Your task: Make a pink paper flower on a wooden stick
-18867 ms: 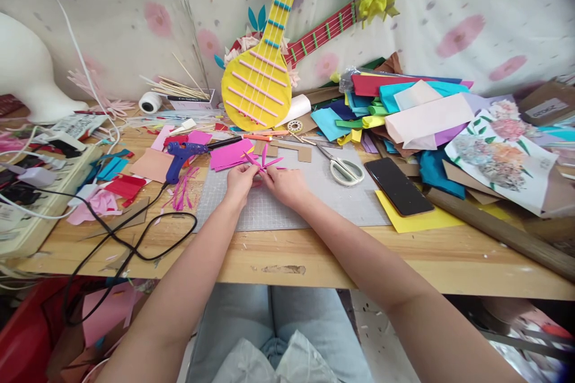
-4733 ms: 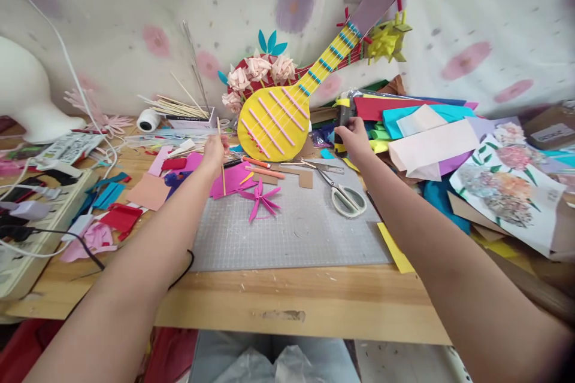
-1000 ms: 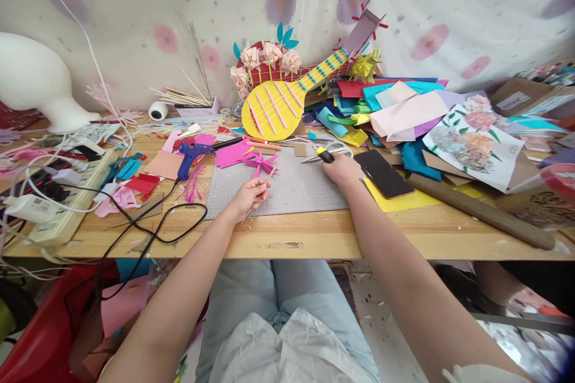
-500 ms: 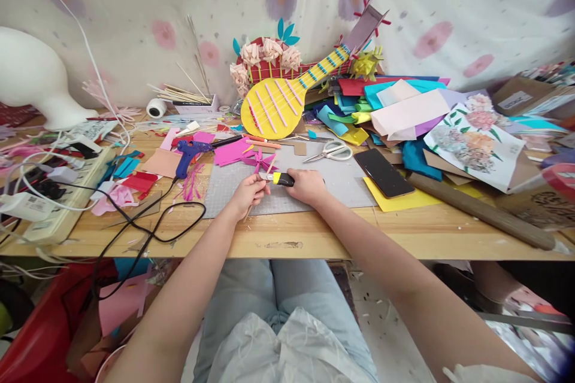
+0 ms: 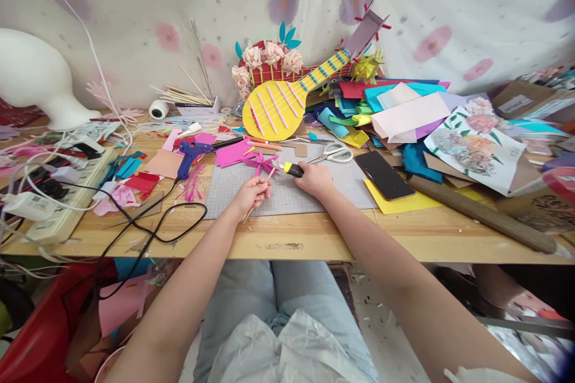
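My left hand [image 5: 252, 195] is closed, pinching a thin wooden stick [image 5: 270, 175] whose upper end points up and right. My right hand [image 5: 315, 180] is wrapped round the handle of a yellow and black utility knife [image 5: 293, 169]. The knife's blade points left, just right of the stick's tip; whether the two touch I cannot tell. Both hands are over a grey cutting mat [image 5: 350, 192]. Just beyond them lies a magenta folded-paper flower [image 5: 259, 163], beside a stack of magenta paper [image 5: 231, 154].
White-handled scissors [image 5: 338, 153] and a black phone [image 5: 384, 175] lie to the right. On the left are a blue glue gun [image 5: 186, 158] with looping black cord and a power strip [image 5: 67, 203]. A yellow paper lute [image 5: 274, 108] leans at the back, near piled coloured paper [image 5: 404, 114].
My right hand and the knife have moved slightly right and up, away from my left hand. More of the stick now shows above my left fingers.
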Motion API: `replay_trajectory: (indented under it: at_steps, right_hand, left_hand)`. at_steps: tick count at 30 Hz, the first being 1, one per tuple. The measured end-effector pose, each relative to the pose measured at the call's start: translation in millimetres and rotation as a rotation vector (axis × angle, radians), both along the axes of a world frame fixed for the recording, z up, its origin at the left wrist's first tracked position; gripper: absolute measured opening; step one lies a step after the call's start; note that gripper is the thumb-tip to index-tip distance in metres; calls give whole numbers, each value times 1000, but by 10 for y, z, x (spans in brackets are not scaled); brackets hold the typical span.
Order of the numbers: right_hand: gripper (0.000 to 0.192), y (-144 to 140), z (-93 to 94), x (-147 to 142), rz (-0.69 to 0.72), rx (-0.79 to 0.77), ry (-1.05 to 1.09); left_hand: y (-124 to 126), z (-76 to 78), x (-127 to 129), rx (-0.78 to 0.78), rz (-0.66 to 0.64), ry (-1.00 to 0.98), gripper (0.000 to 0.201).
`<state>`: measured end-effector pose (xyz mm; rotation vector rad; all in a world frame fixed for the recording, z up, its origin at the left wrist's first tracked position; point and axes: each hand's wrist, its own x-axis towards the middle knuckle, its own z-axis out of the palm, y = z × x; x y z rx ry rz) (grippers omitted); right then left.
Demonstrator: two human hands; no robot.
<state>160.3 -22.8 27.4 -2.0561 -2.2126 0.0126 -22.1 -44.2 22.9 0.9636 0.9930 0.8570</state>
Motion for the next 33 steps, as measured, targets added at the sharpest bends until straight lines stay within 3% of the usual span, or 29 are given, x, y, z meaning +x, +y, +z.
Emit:
replay_trajectory:
  at_steps: [4, 9, 15, 22, 27, 33]
  right_hand:
    - [30, 124, 14, 154, -47, 15, 51]
    - [34, 205, 67, 441, -337, 29, 129]
    - [31, 53, 63, 223, -113, 88, 72]
    - [28, -51, 44, -42, 76, -7, 1]
    - [28, -26, 8, -52, 94, -16, -9]
    - [29, 10, 23, -34, 16, 5, -5]
  left_hand:
    - [-19, 12, -28, 1, -13, 13, 5]
    - [-75, -1, -118, 10, -26, -2, 15]
    - [34, 17, -29, 102, 12, 40, 14]
    - [200, 28, 82, 99, 18, 36, 11]
    - [189, -20, 110, 105, 44, 18, 5]
    - [151, -23, 86, 116, 54, -3, 6]
